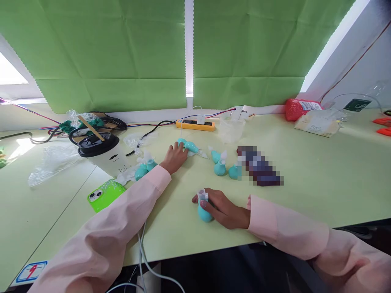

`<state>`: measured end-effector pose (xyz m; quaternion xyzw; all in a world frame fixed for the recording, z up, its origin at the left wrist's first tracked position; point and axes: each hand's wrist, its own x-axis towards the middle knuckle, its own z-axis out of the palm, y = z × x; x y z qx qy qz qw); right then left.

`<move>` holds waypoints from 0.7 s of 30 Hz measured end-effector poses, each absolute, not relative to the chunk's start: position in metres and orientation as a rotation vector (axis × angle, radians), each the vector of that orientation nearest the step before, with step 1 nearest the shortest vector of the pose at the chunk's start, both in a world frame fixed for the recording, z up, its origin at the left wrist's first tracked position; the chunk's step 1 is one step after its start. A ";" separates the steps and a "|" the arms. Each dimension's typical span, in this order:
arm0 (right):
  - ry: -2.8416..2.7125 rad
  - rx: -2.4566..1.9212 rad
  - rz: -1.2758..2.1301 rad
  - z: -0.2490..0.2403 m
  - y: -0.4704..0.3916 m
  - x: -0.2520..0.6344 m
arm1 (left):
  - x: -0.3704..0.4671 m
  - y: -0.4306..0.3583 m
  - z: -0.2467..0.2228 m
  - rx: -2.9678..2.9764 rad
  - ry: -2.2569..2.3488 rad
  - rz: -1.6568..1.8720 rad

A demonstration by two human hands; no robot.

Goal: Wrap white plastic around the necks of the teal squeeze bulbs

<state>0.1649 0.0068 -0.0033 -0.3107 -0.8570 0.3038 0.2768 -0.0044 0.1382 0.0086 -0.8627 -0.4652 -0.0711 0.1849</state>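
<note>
My right hand [224,208] is closed around a teal squeeze bulb [205,213], which stands upright near the table's front edge. A whitish, open-topped plastic neck with a side stub tops this bulb. Farther back, my left hand [174,158] has its fingers bent down at a pair of teal bulbs [191,147]; its fingertips are partly hidden. Several more bulbs with pale plastic necks [219,168] sit to the right of that hand. Another cluster of teal bulbs [141,172] lies left of my left forearm.
On the left are a lidded cup [104,156], a bright green phone [106,195] and clear plastic bags [53,162]. A yellow power strip [195,126] and a translucent tub [231,130] stand at the back. Right of the bulbs lies a blurred dark object [262,169]; a tissue pack [317,123] is beyond.
</note>
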 end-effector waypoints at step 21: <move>-2.166 -0.940 0.785 -0.003 0.012 0.162 | -0.007 0.009 0.013 -2.794 -2.223 -2.870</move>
